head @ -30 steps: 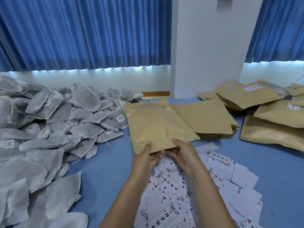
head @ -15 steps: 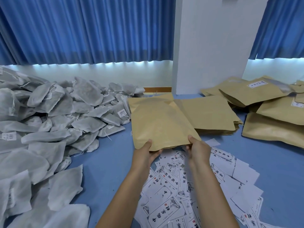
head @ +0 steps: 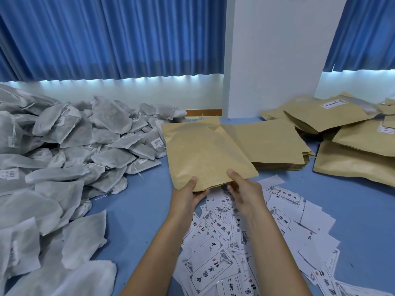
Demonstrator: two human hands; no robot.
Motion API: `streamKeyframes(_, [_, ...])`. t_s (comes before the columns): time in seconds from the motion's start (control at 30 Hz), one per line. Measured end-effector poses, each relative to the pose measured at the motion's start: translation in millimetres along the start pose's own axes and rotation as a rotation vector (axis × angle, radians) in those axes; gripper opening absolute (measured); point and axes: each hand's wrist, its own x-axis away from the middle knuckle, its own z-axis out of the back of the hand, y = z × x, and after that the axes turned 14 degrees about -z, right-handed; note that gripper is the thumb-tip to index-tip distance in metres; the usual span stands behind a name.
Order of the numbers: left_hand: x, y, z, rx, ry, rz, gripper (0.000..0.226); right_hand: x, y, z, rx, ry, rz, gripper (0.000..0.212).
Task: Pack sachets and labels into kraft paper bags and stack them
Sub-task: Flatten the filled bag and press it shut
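We see the left hand (head: 188, 194) and right hand (head: 245, 190) each pinching the near edge of a bag (head: 205, 154), thumbs on top, tilted above the labels (head: 215, 259) on the bench (head: 141, 201). The sachets (head: 85, 146) are heaped at left and flat bags (head: 271, 142) stacked just behind. The right fingers seem to curl under the mouth, though that's hidden.

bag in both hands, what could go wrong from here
The left hand and right hand pinch the bag only at its near edge; it may slip or tear as it opens. It hangs just over loose labels, so lowering it might scatter or crease them.
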Motion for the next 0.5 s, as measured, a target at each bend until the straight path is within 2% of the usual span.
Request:
streamKeyframes(0.2, [1.0,-0.8,-0.3,-0.017,-0.023,-0.009,0.024,1.0,2.2,-3.5,-0.015,0.016,-0.011,0.014])
streamKeyframes(0.33, [1.4,-1.1,-0.5,-0.013,-0.031,-0.020,0.021,4.8,6.3,-7.9,-0.005,-0.127,-0.030,0.012])
streamKeyframes(0.5, [2.7,-1.7,-0.1,-0.041,-0.057,-0.041,0.011,5.8,7.9,-9.7,0.009,-0.087,0.005,0.012])
